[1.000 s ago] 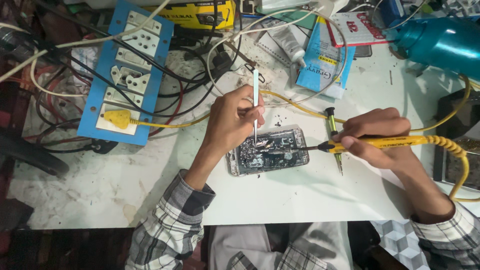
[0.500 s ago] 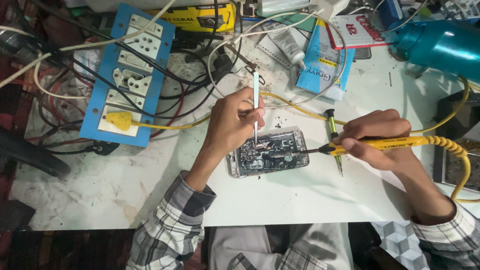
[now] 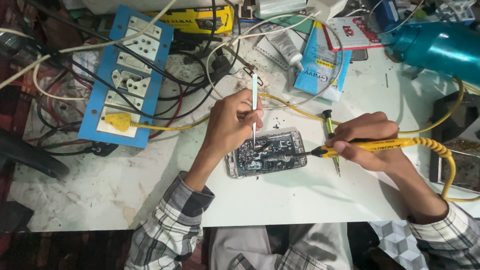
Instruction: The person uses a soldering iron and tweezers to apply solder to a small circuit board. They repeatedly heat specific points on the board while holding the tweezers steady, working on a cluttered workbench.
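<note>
Unchanged since the earlier frames: both hands stay at the opened phone (image 3: 266, 153), lying flat at the middle of the white table (image 3: 300, 195). Left hand (image 3: 231, 125): grasping tweezers (image 3: 254, 107), held upright, tips on the phone's exposed board. Right hand (image 3: 367, 142): grasping a yellow soldering iron (image 3: 372, 146), tip touching the board from the right. Screwdriver (image 3: 331, 135): just beside the phone. Blue socket board (image 3: 127, 75): far left, cables attached.

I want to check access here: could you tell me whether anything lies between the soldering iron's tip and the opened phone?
Nothing visible does. The right hand holds the soldering iron with its tip already over the phone; the left hand's tweezers come in from above.
</note>
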